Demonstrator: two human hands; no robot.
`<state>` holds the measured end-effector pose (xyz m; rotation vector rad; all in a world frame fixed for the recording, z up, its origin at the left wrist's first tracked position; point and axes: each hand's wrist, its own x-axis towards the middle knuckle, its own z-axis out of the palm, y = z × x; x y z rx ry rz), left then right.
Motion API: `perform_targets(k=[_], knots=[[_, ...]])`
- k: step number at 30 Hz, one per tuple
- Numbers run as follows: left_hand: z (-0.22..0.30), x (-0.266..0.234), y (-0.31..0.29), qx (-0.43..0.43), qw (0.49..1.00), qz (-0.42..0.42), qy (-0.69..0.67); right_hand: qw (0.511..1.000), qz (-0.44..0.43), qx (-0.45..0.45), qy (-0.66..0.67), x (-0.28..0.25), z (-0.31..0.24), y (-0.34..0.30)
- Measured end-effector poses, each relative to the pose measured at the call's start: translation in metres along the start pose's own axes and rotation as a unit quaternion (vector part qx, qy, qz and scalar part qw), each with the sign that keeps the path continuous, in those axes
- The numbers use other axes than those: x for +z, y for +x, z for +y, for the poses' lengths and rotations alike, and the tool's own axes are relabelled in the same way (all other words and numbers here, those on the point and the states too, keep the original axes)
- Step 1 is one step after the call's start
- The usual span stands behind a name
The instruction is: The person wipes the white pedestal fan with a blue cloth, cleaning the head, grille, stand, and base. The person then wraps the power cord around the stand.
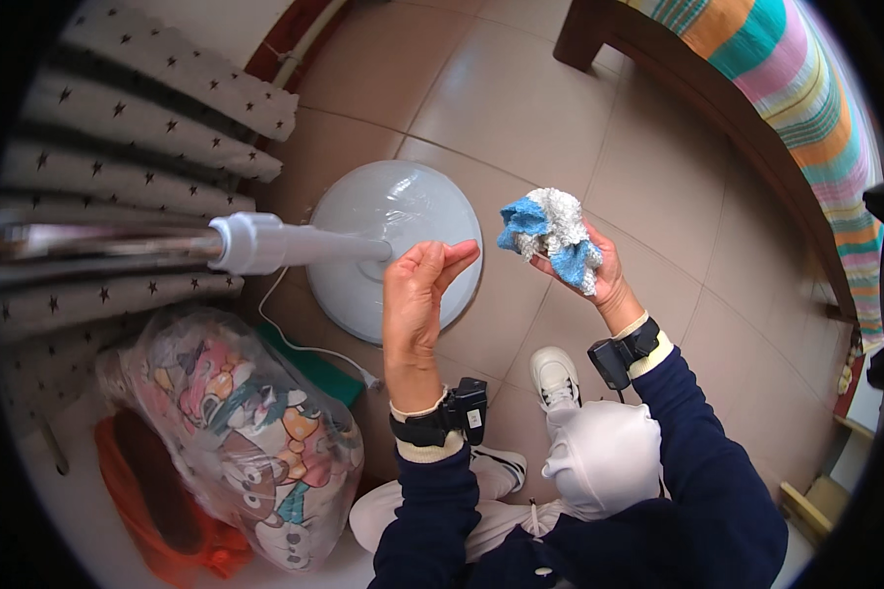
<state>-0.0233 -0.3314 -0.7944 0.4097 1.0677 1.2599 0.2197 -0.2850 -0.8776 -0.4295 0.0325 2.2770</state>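
Note:
My right hand (604, 270) holds up a crumpled blue and white cloth (565, 231) with a bumpy texture, its fingers mostly hidden beneath it. To the left of the cloth and apart from it, my left hand (417, 294) is raised with thumb and fingers pressed together. Whatever the left fingertips may pinch is too small to make out. Below and behind the left hand is the round pale grey base (349, 221) of a stand, with clear plastic film on top and a pole (304, 242) running left.
A white cable with a plug (368, 378) lies by the base. At left are star-patterned curtains (157, 128), a clear plastic bag (255, 432) of printed fabric and an orange-red bag (221, 550). A wooden bed frame (727, 147) with a striped cover (815, 108) stands right, on tiled floor (511, 88).

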Motion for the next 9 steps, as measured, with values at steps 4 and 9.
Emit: perform_targets(k=[4,9], knots=[[-0.003,-0.004,0.008,-0.059,0.998,0.031,0.019,0.999,0.008,0.012,0.038,-0.008,0.005,0.004],[-0.015,-0.03,0.022,-0.065,0.993,0.088,0.037,0.997,0.027,0.069,0.026,-0.024,0.001,0.021]])
